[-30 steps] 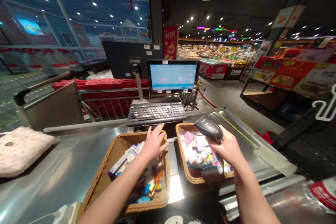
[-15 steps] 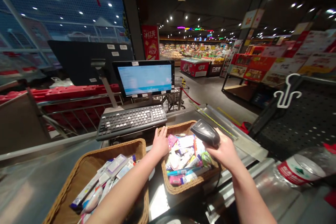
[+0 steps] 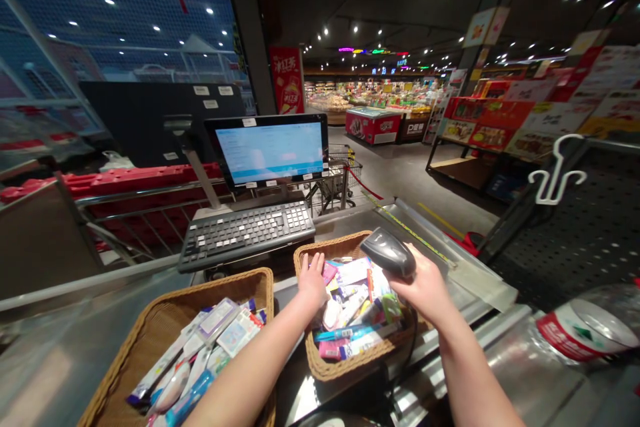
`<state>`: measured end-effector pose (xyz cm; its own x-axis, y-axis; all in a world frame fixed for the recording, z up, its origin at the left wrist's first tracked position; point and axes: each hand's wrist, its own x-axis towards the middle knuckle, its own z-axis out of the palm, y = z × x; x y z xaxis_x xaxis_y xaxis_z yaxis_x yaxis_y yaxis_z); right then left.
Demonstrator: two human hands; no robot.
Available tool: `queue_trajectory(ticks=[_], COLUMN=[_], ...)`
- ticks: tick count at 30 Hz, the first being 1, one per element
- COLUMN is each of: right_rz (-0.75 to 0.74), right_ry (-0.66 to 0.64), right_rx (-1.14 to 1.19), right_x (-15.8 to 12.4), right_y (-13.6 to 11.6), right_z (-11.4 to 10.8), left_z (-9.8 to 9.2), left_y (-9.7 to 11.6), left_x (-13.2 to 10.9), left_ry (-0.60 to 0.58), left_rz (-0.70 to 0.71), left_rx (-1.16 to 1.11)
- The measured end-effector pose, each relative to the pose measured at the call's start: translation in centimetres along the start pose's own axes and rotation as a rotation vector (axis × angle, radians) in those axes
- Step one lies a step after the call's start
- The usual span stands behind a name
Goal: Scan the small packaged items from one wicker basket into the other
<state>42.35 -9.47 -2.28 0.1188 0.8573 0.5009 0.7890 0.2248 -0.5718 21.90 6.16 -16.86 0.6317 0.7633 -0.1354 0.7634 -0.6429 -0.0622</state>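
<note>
My right hand (image 3: 425,283) is wrapped round a black barcode scanner (image 3: 389,252), held above the right side of a wicker basket (image 3: 333,371). Small packaged goods (image 3: 355,297) fill that basket, among them a blue pen-like pack (image 3: 345,333) and a pink pack. At its left inner edge lies my left hand (image 3: 313,280), fingers stretched out beside a pink packet (image 3: 329,273), with nothing visible in its grip. Under my left forearm stands a larger wicker basket (image 3: 145,320) with several packaged items (image 3: 220,320) in it.
A keyboard (image 3: 247,230) and a lit monitor (image 3: 273,153) stand behind the baskets. To the right are a large clear plastic bottle (image 3: 583,330) with a red and white label and a white hook (image 3: 556,173) on a black perforated panel.
My left hand has moved from the right basket's back left rim slightly down into it. The scanner stays in my right hand. The whole view has shifted a little.
</note>
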Motion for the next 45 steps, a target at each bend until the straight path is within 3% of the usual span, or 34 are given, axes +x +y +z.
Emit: queue_trajectory(ticks=[5, 11, 23, 29, 37, 41, 45], right_rz=[-0.018, -0.031, 0.007, -0.013, -0.023, -0.017, -0.035], right_ry=[-0.001, -0.005, -0.016, 0.004, 0.007, 0.018, 0.007], right_rx=[0.004, -0.009, -0.002, 0.011, 0.007, 0.008, 0.002], right_x=[0.2, 0.4, 0.1, 0.1, 0.2, 0.3, 0.3], right_y=[-0.1, 0.1, -0.4, -0.7, -0.5, -0.6, -0.6], right_z=[0.2, 0.5, 0.5, 0.2, 0.2, 0.1, 0.1], left_z=[-0.7, -0.9, -1.0, -1.8, -1.6, -1.4, -1.7], left_y=[-1.1, -1.1, -1.0, 0.4, 2.8, 2.3, 1.2], left_x=[-0.3, -0.7, 1.6, 0.3, -2.4, -2.8, -2.0], left_ry=[-0.063, -0.045, -0.155, -0.093, 0.17, 0.149, 0.036], left_rz=[0.061, -0.019, 0.025, 0.091, 0.334, 0.311, 0.268], left_rx=[-0.027, -0.021, -0.08, -0.122, -0.11, -0.145, -0.097])
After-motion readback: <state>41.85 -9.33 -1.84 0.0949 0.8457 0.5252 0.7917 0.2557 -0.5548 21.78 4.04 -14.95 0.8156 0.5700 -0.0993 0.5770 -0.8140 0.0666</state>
